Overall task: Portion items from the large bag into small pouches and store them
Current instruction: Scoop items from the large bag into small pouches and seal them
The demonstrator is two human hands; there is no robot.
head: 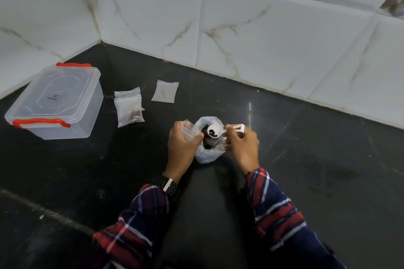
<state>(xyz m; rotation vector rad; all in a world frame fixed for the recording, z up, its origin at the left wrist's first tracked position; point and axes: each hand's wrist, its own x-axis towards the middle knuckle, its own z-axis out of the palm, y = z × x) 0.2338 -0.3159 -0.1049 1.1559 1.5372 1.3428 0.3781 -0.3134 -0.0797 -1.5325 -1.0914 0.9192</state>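
Note:
A large clear bag [207, 155] of small dark pieces stands open on the black counter. My right hand [241, 145] grips the handle of a white scoop [213, 131], whose bowl sits over the bag's mouth with a few dark pieces in it. My left hand [182, 143] holds a small clear zip pouch [188, 129] against the bag's left side. Two filled pouches [129, 107] lie stacked further left. One flat pouch [165, 91] lies behind them, toward the wall.
A clear plastic storage box [55, 102] with red latches and its lid on sits at the far left. Marble-patterned wall tiles [240, 28] bound the counter behind and on the left. The dark counter [317, 159] stretches right and toward me.

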